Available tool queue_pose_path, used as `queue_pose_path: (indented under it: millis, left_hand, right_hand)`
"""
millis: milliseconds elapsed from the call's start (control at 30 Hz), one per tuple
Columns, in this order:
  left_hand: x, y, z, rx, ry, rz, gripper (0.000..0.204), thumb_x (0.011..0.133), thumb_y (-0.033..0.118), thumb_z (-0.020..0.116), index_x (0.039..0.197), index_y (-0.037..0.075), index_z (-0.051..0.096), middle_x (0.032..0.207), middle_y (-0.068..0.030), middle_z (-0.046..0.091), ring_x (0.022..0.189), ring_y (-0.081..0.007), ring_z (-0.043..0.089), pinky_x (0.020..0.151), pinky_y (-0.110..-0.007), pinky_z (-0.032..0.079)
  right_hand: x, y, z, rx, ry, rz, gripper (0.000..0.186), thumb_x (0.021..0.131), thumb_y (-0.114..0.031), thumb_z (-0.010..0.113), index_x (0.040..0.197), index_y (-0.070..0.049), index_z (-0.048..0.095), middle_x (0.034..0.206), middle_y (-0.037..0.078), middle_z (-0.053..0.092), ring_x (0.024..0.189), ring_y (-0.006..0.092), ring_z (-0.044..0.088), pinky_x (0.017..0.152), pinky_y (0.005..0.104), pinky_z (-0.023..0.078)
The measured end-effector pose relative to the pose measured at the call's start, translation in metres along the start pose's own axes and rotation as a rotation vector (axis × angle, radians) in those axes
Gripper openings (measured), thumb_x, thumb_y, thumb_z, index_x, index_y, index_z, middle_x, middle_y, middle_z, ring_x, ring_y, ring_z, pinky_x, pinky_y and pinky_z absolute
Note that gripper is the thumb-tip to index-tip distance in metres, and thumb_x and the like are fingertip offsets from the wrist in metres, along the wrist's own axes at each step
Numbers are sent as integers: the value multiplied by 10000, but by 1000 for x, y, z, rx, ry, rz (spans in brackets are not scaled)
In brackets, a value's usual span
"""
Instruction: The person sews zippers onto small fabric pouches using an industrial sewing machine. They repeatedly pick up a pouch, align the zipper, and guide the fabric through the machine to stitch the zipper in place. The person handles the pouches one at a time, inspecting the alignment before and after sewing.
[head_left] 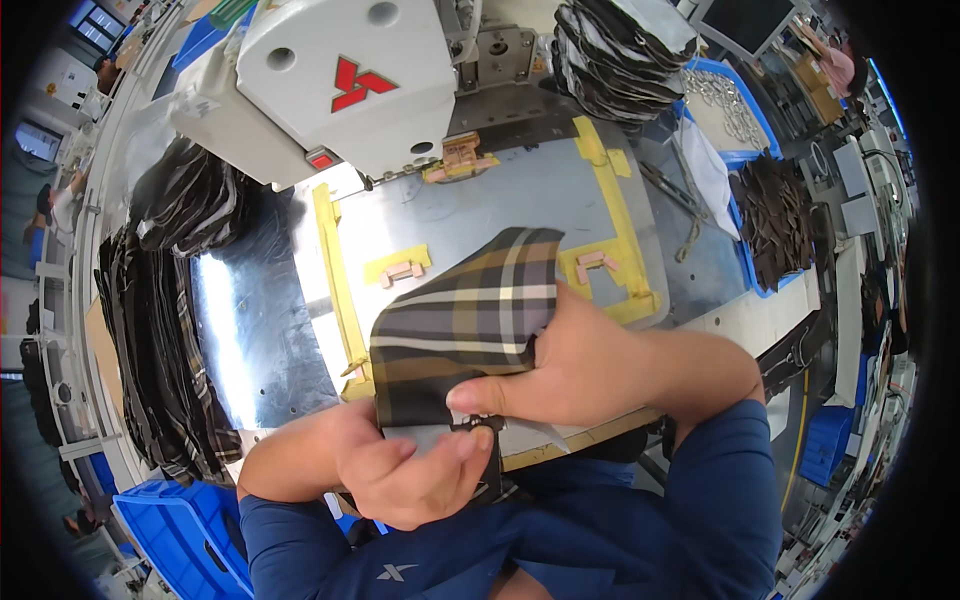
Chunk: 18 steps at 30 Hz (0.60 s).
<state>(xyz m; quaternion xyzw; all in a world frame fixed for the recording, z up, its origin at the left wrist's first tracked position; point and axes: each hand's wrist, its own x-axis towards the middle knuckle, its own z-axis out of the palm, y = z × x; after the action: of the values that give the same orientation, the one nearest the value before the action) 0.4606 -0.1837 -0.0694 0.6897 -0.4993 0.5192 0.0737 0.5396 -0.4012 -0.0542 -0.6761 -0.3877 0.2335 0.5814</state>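
A plaid fabric piece (470, 300) in brown, black, grey and white spreads over the front of the sewing machine's metal plate. My right hand (575, 365) is closed on its right edge, with the thumb reaching to the near end of the cloth. My left hand (410, 470) is closed too, pinching a small dark strip with a shiny metal bit (478, 422) right by the right thumb. The two hands almost meet there. How the strip joins the plaid cloth is hidden by the fingers.
Beyond the cloth stands a white sewing machine (345, 85). Yellow tape (335, 280) and small pink blocks (403, 273) mark the plate. Folded plaid stacks (155, 350) lie left. Right are scissors (672, 190), a blue tray of metal rings (722, 105) and dark brown strips (775, 215).
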Motion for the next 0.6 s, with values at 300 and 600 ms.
queue_pose_path:
  millis: [300,600]
  left_hand:
    - [2,-14,-19,-268,-167,-288,149,793,-78,801,909,-3,744,765,-30,550,834,-255,755,673,-318,467]
    - [5,-12,-24,-375,-131,-358,218,787,-44,778,991,16,728,754,-4,579,853,-252,764,658,-311,478]
  right_hand:
    - [-2,-25,-20,361,82,144,898,910,18,787,1655,-49,289,1161,123,743,1020,171,712,916,326,549]
    - [-11,-25,-17,-640,177,-381,350,766,-43,822,1107,-56,743,944,108,687,780,234,691,632,347,508]
